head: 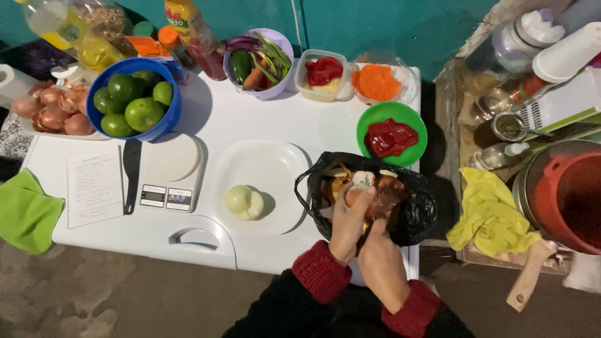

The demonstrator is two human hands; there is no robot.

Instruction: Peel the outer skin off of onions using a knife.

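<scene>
My left hand (349, 224) holds an onion (362, 184) over an open black plastic bag (416, 213) that has peels in it. My right hand (380, 263) is close against the left one, fingers curled at the onion's underside; whether it holds a tool is hidden. Both wrists wear dark sleeves with red cuffs. A peeled onion (244, 202) lies on a white plate (275, 172) just left of the bag.
A white table (213, 125) carries a kitchen scale (170, 172), a black-handled knife (131, 175), a notepad (95, 186), a blue bowl of limes (164, 122), unpeeled onions (53, 109), a green bowl of red paste (375, 119) and vegetable tubs. A yellow cloth (488, 213) and red bucket (563, 197) sit right.
</scene>
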